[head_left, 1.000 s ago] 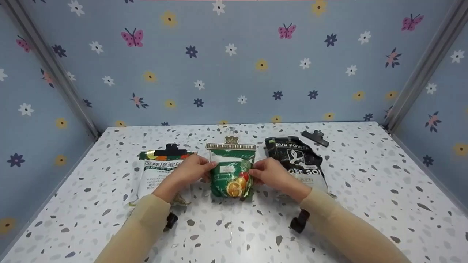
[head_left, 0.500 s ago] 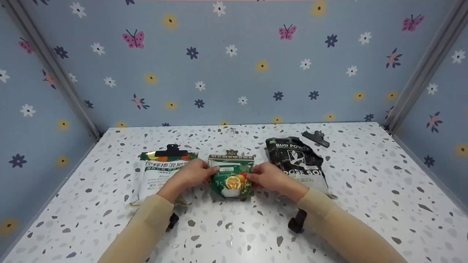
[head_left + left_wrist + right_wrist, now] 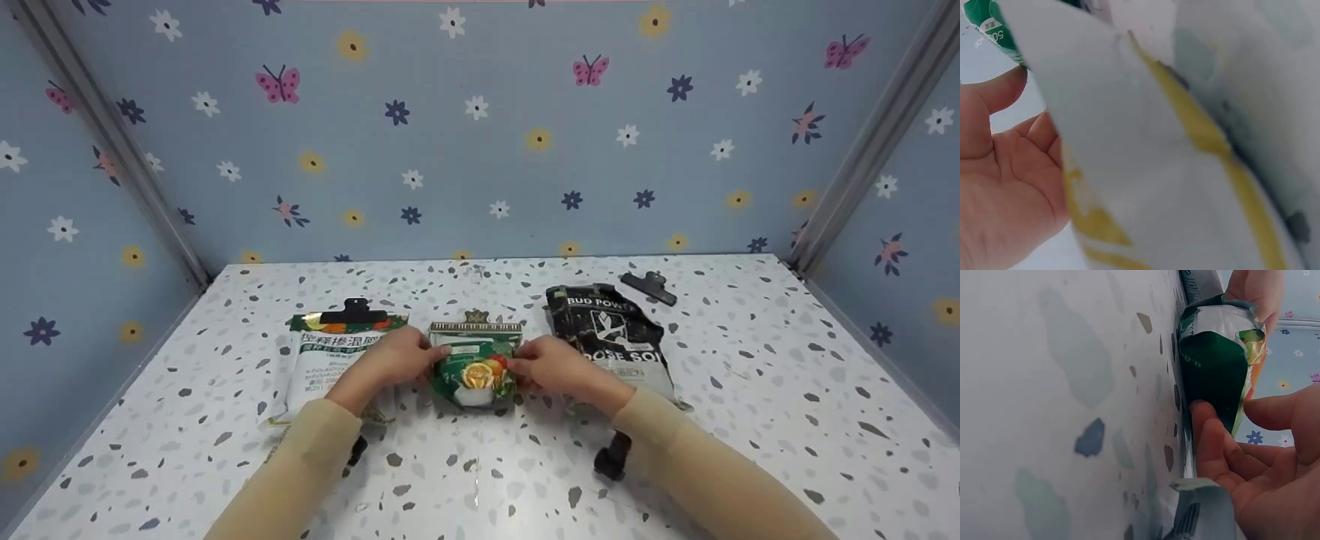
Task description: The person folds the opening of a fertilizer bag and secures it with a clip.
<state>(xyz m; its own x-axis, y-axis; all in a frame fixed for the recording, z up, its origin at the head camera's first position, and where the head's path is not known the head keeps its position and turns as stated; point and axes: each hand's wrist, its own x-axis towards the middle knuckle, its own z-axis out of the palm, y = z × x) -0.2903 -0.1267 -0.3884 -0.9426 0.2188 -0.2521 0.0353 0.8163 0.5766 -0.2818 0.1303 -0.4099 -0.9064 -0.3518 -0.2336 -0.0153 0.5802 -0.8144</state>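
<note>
A small green bag (image 3: 480, 375) with fruit pictures lies in the middle of the table, a gold-topped bulldog clip (image 3: 475, 324) across its upper edge. My left hand (image 3: 397, 356) pinches its left side, thumb on the front. On the opposite side my right hand (image 3: 559, 367) grips the edge between thumb and fingers. The right wrist view shows the bag's green end (image 3: 1213, 371) low over the table, with right fingertips under it. In the left wrist view a white bag (image 3: 1117, 112) covers part of my left hand (image 3: 1010, 185).
The white bag (image 3: 300, 375), closed by a black clip (image 3: 354, 311), lies just left. A black bag (image 3: 606, 322) lettered "BUD POWER" lies to the right, under the right forearm's edge. Behind it rests a loose black clip (image 3: 649, 288). A patterned wall (image 3: 480, 150) borders the back.
The green bag has come toward me and tipped flatter, its clip now lower in the head view. Both hands kept hold of its sides; the last half second shows little motion.
</note>
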